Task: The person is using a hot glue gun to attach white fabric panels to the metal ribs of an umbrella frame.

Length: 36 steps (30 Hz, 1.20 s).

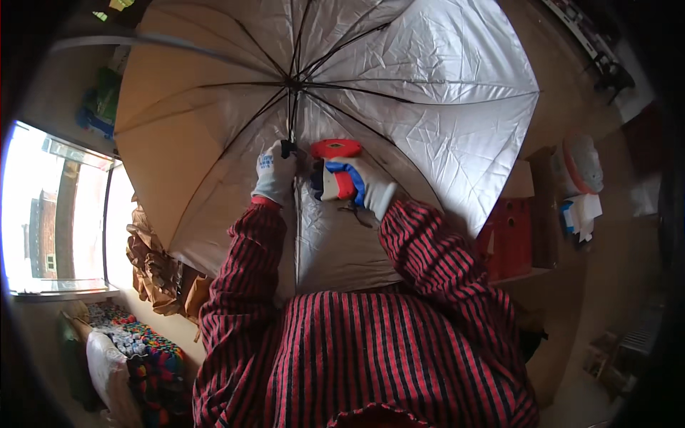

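Observation:
An open umbrella (449, 114) with a silvery lining and thin black ribs spreads before me, its inside facing up. My left hand (273, 173), in a white glove with blue print, is closed around the umbrella's shaft just below the rib hub, beside a small black part (287, 148). My right hand (367, 187), in a pale glove, is closed on a red and blue device (337, 148) with a flat rounded red end, whose exact kind I cannot make out. It is held close to the right of the shaft. The glove hides part of its body.
Crumpled brown paper (151, 264) lies to the left below a bright window (64, 207). Colourful knitted-looking material (135, 335) is at the lower left. On the right stand a red box (508, 239) and a red-rimmed basin (584, 162), with white papers (585, 214) near it.

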Available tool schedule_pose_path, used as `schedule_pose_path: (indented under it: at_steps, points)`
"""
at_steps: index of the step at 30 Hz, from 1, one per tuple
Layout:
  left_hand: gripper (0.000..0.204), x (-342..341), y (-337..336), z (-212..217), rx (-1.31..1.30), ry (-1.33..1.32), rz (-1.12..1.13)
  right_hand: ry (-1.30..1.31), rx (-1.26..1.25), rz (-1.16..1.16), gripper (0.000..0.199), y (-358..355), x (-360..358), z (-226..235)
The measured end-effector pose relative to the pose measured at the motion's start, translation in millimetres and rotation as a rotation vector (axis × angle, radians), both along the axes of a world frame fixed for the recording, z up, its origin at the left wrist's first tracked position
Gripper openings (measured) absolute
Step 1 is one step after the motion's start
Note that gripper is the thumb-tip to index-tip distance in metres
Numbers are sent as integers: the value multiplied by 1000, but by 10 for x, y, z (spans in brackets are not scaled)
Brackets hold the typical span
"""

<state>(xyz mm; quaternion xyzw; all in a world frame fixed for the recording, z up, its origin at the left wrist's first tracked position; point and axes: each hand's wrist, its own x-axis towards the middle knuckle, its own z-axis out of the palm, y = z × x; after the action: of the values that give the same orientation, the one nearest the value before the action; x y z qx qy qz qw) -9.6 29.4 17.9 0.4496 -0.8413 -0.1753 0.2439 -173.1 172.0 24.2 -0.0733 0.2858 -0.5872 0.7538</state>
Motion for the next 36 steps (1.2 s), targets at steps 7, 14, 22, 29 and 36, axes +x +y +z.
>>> schedule_pose_path:
  at_steps: [7, 14, 22, 29, 36]
  points:
    - [25, 179, -1235, 774, -383, -415, -5, 166, -232, -161, 29, -354, 56, 317]
    - [24, 137, -1454, 777, -292, -562, 166, 923, -245, -613, 26, -422, 511, 131]
    - [29, 14, -1236, 1086, -330, -437, 75, 914, -69, -391, 25, -220, 682, 498]
    - [60, 58, -128, 948, -153, -77, 14, 789, 54, -768, 27, -380, 395, 748]
    - [60, -232, 184, 813, -59, -324, 78, 133, -111, -1068, 23, -806, -429, -85]
